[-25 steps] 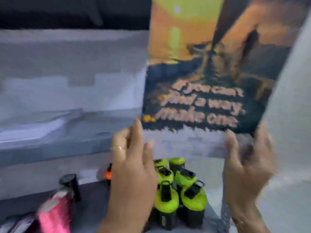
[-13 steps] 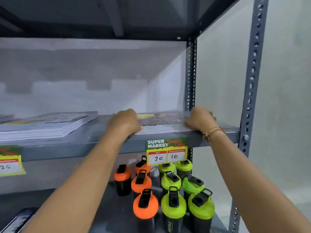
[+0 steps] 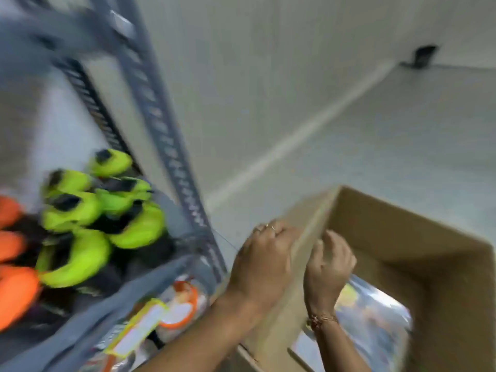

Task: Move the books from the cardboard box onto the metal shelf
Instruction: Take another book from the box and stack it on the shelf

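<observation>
Pale floor and wall fill the blurred background now that the view has swung down and away from the upper shelf, where half a second ago both hands were pressing a book flat. At far left the metal shelf (image 3: 171, 146) leans across the picture, its lower level crowded with orange and green bottles (image 3: 80, 210). Beside its post, the left hand (image 3: 264, 255) curls over the near wall of the cardboard box (image 3: 418, 253), its grip closed on that edge. Just right of it the right hand (image 3: 331, 261) dips inside, fingers loosely bent and holding nothing. Below it a glossy book (image 3: 375, 318) lies in the box, likely the next one to lift.
</observation>
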Demonstrator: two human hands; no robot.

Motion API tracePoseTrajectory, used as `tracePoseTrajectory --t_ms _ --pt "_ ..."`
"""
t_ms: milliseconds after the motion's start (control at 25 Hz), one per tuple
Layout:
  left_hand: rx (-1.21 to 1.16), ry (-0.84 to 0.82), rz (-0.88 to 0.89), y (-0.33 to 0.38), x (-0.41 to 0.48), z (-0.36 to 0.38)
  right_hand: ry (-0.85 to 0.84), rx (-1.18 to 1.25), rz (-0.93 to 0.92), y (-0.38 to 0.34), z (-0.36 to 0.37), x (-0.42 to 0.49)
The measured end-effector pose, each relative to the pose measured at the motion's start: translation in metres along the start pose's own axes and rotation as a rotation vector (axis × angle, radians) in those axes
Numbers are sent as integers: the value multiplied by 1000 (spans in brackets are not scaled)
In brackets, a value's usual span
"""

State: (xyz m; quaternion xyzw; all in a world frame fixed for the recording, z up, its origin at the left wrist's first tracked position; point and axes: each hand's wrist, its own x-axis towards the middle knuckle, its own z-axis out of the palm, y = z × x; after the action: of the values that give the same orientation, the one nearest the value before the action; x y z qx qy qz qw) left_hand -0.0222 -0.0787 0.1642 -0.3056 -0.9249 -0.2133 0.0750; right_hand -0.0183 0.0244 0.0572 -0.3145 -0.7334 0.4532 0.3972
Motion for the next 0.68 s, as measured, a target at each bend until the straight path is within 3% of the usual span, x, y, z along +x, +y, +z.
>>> tracePoseTrajectory --t_ms 80,120,200,240,320,440,680 --pt "-77 -528 -195 -2 5 115 -123 -343 421 115 -22 -12" --pt "-31 -710 -232 -6 0 166 -189 -485 662 159 -35 -23" --pt "85 -986 -307 -14 -21 250 -258 -637 1090 220 -60 -43" --pt "120 -1052 -362 -20 -33 282 -252 -658 1201 239 -68 -51" --pt "142 -1083 -452 -33 -51 321 -258 -650 1283 259 -75 -58" --pt "113 -1031 -575 -31 -56 350 -225 -619 1262 281 -76 -59" --pt "206 -877 -673 -13 -54 338 -61 -640 1183 269 -74 -63"
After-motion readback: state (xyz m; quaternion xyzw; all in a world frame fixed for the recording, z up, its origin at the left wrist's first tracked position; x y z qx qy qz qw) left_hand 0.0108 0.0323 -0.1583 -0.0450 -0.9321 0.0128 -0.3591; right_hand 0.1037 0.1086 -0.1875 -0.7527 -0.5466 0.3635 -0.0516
